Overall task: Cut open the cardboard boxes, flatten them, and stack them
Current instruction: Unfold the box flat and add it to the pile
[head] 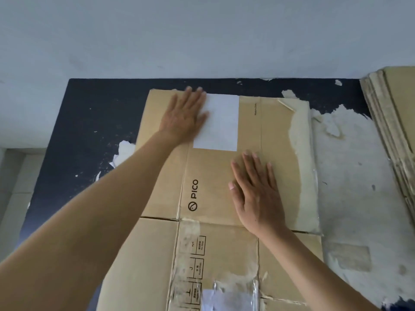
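On the Dark Mat, Both Palms Flat on Cardboard

On the dark mat (78, 131), a flattened cardboard box (213, 176) lies spread beneath both outstretched arms, its far edge near the pale wall (202, 30). The left hand (186, 115) lies palm down with straight fingers on the box's far left part, covering the left edge of a white label (222, 122). The right hand (256, 194) lies flat too, fingers spread, nearer the middle, just this side of the label and right of the printed PICO mark (194, 194). Neither hand grips anything. Further flattened cardboard (393, 131) is stacked at the right edge, apart from both hands.
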